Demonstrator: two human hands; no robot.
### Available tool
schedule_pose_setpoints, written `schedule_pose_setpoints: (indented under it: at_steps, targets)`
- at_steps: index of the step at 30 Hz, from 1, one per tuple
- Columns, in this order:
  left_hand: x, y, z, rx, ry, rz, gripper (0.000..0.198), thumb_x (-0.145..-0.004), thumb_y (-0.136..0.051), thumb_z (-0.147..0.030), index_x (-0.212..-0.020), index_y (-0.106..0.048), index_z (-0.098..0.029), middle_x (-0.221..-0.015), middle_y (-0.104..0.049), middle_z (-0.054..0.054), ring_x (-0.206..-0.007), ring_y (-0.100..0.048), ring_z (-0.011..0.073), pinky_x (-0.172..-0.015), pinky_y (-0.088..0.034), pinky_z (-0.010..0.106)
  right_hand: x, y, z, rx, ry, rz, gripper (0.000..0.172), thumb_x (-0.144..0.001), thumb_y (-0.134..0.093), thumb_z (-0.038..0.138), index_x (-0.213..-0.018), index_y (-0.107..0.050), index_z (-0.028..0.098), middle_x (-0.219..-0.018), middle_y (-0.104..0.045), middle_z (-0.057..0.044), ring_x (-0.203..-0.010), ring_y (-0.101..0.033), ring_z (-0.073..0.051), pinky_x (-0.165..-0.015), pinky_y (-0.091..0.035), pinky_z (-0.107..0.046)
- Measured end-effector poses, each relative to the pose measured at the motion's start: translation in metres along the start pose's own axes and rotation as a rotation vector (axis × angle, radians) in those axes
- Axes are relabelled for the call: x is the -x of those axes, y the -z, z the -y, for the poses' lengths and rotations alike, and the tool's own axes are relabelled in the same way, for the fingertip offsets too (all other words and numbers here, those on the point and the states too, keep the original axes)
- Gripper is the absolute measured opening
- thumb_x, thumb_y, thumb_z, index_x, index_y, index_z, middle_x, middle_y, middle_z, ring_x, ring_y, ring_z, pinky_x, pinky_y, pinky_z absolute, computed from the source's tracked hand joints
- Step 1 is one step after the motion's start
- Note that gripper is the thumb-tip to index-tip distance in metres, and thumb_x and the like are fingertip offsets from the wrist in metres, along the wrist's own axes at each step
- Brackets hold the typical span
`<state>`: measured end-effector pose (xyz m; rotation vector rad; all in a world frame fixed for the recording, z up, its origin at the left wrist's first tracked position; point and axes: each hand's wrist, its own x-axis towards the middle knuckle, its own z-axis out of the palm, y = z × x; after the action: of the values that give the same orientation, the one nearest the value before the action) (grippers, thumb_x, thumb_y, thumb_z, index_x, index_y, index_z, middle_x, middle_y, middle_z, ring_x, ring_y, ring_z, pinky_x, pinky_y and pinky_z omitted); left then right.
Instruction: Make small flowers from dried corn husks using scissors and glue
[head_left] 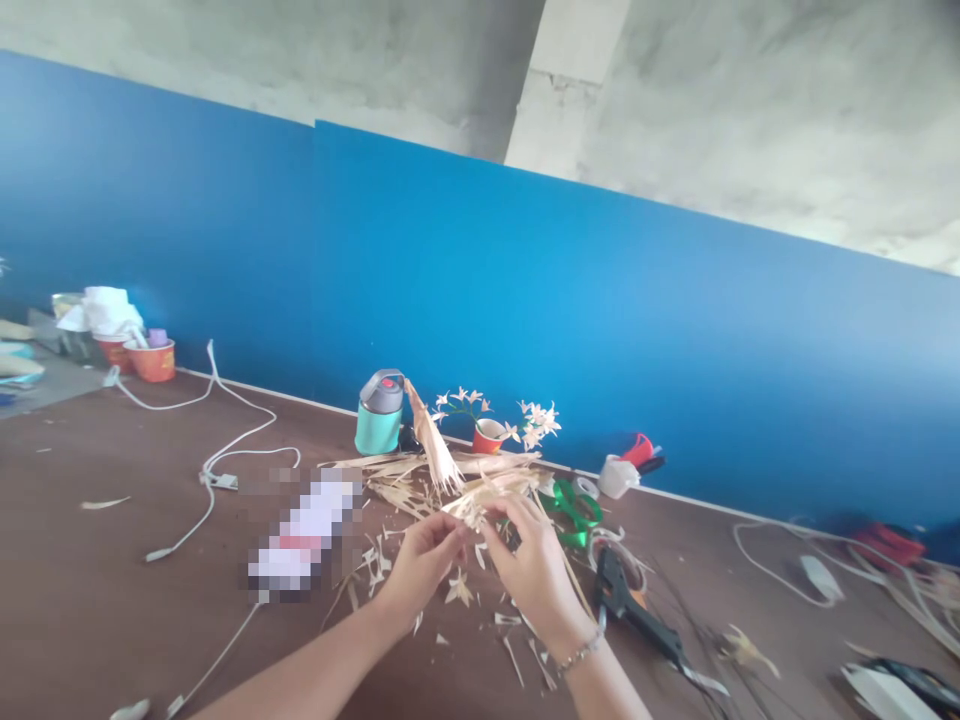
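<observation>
Both hands meet over the middle of the table, fingertips a short gap apart. My left hand (429,562) is closed in a pinch, and what its fingertips hold is too small to make out. Opposite it, my right hand (531,560) has thumb and fingers bent together near pale husk strips; whatever is in them is hidden. Just beyond lie dried husks (390,497), some cut into points. Below the hands rests a pale star-shaped flower (459,590) among scattered husk scraps (514,655). A red cup (489,437) behind holds stems with small white flowers (538,424).
A glue gun (637,612) lies right of my right hand, near green ribbon (576,515). A teal flask (379,420) stands at the back. Left are a blurred-out device (304,535) and white cables (244,435). A blue partition (600,330) borders the table.
</observation>
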<state>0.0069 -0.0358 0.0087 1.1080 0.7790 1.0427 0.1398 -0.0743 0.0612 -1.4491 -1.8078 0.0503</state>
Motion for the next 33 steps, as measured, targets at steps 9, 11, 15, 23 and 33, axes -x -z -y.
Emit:
schedule_pose_setpoints:
  at_steps: [9, 11, 15, 23, 33]
  targets:
    - [-0.001, 0.001, 0.001, -0.013, -0.003, -0.008, 0.033, -0.065, -0.066, -0.047, -0.058, -0.054, -0.017, -0.046, -0.046, -0.006, -0.040, -0.028, 0.0048, -0.040, -0.018, 0.019, 0.002, -0.007, -0.005, 0.023, -0.019, -0.010, 0.008, -0.075, -0.054, 0.015, -0.071, -0.057, 0.021, -0.073, -0.062, -0.003, -0.072, -0.058, -0.019, -0.068, -0.045, -0.029]
    - [-0.001, 0.001, 0.001, -0.013, -0.007, -0.004, 0.032, -0.065, -0.066, -0.046, -0.058, -0.055, -0.016, -0.047, -0.047, -0.006, -0.040, -0.030, 0.0051, -0.041, -0.020, 0.019, 0.001, -0.008, -0.004, 0.021, -0.017, -0.003, 0.010, -0.075, -0.053, 0.013, -0.069, -0.056, 0.021, -0.071, -0.062, -0.002, -0.071, -0.057, -0.018, -0.068, -0.045, -0.029]
    - [-0.001, 0.002, 0.002, -0.037, -0.015, 0.000, 0.029, -0.067, -0.065, -0.042, -0.059, -0.055, -0.016, -0.048, -0.047, -0.006, -0.041, -0.032, 0.0054, -0.042, -0.023, 0.019, 0.000, -0.009, -0.002, 0.021, -0.021, -0.010, 0.010, -0.076, -0.052, 0.014, -0.070, -0.057, 0.020, -0.071, -0.062, -0.002, -0.072, -0.058, -0.018, -0.068, -0.045, -0.029]
    - [-0.003, 0.004, 0.004, -0.050, -0.063, 0.028, 0.029, -0.068, -0.064, -0.043, -0.062, -0.057, -0.016, -0.049, -0.049, -0.004, -0.044, -0.036, 0.0072, -0.046, -0.027, 0.020, 0.000, -0.011, -0.007, 0.008, -0.021, -0.030, 0.009, -0.077, -0.052, 0.015, -0.072, -0.058, 0.021, -0.073, -0.063, -0.002, -0.071, -0.058, -0.017, -0.068, -0.046, -0.029]
    - [-0.005, 0.005, 0.008, -0.052, -0.063, 0.022, 0.027, -0.069, -0.064, -0.042, -0.062, -0.058, -0.016, -0.050, -0.049, -0.004, -0.042, -0.034, 0.0062, -0.042, -0.025, 0.019, 0.003, -0.016, -0.008, 0.057, -0.010, -0.037, 0.010, -0.078, -0.052, 0.015, -0.071, -0.055, 0.021, -0.074, -0.061, -0.003, -0.073, -0.056, -0.019, -0.068, -0.043, -0.030]
